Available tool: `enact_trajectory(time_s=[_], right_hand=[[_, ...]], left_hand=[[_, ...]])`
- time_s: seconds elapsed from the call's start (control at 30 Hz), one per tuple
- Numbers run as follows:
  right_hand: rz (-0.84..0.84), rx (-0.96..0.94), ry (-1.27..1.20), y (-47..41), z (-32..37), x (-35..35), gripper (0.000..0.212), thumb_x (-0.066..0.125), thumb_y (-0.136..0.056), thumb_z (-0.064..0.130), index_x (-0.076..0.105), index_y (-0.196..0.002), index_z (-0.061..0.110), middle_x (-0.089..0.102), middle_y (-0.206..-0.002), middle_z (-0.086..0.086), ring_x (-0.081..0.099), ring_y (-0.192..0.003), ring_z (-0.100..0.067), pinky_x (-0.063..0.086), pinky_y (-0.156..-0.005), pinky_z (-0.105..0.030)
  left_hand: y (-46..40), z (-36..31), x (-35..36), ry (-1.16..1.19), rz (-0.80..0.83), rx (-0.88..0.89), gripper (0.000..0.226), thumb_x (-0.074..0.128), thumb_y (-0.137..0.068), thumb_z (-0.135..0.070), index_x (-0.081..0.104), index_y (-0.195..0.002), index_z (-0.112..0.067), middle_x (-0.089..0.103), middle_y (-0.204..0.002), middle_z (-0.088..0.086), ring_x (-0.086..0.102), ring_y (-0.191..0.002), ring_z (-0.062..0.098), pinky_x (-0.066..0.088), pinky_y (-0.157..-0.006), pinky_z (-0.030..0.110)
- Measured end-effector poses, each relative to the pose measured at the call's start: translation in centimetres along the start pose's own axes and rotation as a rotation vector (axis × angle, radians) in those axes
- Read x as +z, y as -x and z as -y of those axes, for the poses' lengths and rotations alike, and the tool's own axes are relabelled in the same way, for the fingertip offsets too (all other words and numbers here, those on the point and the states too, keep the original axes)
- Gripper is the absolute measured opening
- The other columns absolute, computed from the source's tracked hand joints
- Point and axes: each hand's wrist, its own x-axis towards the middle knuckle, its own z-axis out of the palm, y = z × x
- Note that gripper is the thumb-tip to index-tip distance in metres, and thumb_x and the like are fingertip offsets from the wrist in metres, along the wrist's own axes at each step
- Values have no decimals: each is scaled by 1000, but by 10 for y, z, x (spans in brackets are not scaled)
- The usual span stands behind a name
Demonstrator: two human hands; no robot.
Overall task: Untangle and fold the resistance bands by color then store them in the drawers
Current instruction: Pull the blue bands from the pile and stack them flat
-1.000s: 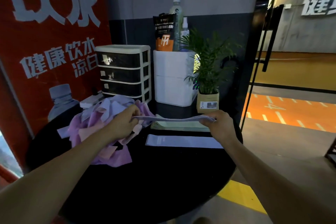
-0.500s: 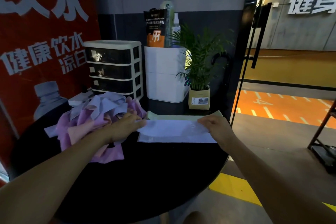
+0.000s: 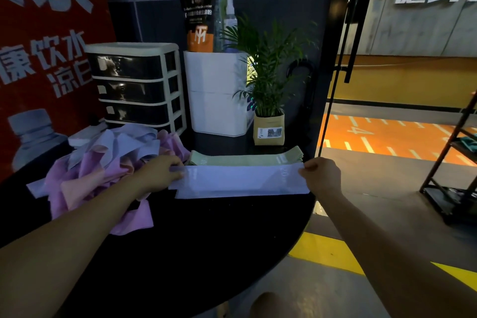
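Note:
A pale lavender band (image 3: 240, 179) lies flat on the black round table (image 3: 206, 240), on top of another lavender band whose edge shows below it. My left hand (image 3: 160, 171) pinches its left end. My right hand (image 3: 320, 174) pinches its right end. Behind it lie flat green bands (image 3: 245, 157). A tangled heap of pink and lavender bands (image 3: 103, 165) sits to the left, partly under my left forearm. The drawer unit (image 3: 136, 85), cream frame with dark drawers, stands at the back left with its drawers closed.
A white box (image 3: 214, 93) with a black pouch and bottles on top stands beside the drawers. A potted plant (image 3: 268, 100) is at the back right. The table's edge curves close to my right hand. A dark rack (image 3: 454, 168) stands on the floor at right.
Both hands lowered the lavender band from the air onto the band lying on the table and laid it flat. The camera shifted closer and slightly right.

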Motion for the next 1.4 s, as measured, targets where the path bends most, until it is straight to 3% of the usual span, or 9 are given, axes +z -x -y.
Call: enact_trajectory(time_s=[0.2,0.3,0.43,0.53,0.73,0.87,1.0,1.13,1.4], right_hand=[[-23,-13,48,1,-11,6,16,60,-83,1,69,-96,-3,65,-103,-20,58,-99,-32,37,-75,-25],[-35,-10,86,0,-18,11,15,59,-83,1,69,-95,-1,62,-105,-21,57,-97,-34,38,-74,-27],[-34,-20,140,1,-23,15,13,57,-84,3,68,-92,1,60,-105,-20,57,-92,-35,44,-73,-33],[-19,-35,184,3,-27,16,15,55,-85,3,68,-92,0,58,-105,-18,56,-91,-32,37,-68,-28],[-9,-96,228,7,-20,16,29,55,-89,9,61,-117,5,49,-120,-14,43,-114,-29,39,-82,-33],[58,-229,159,23,-1,32,30,62,-87,15,61,-116,7,51,-123,-11,42,-118,-27,37,-95,-33],[216,-362,118,50,11,57,26,62,-86,16,63,-112,11,52,-116,-8,45,-112,-25,33,-92,-26],[261,-411,226,62,6,68,31,58,-85,16,61,-115,12,50,-116,-6,44,-113,-25,38,-98,-37],[269,-442,338,63,5,70,33,41,-96,14,58,-124,18,51,-124,-2,40,-118,-23,30,-99,-36]], left_hand=[[-6,-3,20,133,-139,-98,10,65,-84,-13,55,-88,-11,46,-77,1,46,-76,17,29,-55,24],[-5,-3,30,134,-174,-125,13,66,-83,-14,56,-91,-11,48,-83,2,46,-81,19,27,-65,25],[0,-3,41,135,-188,-120,11,64,-84,-13,58,-94,-10,54,-85,5,49,-80,19,25,-61,25],[1,-1,44,153,-173,-118,20,63,-86,-12,58,-105,-6,59,-98,10,51,-87,22,31,-69,24],[6,5,55,218,-265,-111,30,65,-85,-13,59,-113,-7,52,-116,12,55,-100,25,39,-85,26],[20,-1,62,253,-298,-105,36,64,-85,-12,56,-119,-5,48,-119,15,53,-109,28,39,-96,32],[35,-5,72,238,-334,-45,42,68,-81,-9,55,-121,-3,48,-123,14,46,-114,24,29,-89,16],[41,-7,78,215,-399,-23,42,67,-81,-6,55,-121,-4,46,-128,12,43,-119,25,27,-95,18],[43,-9,81,259,-428,-102,35,59,-88,-4,56,-123,-3,49,-130,10,45,-118,21,25,-93,13]])
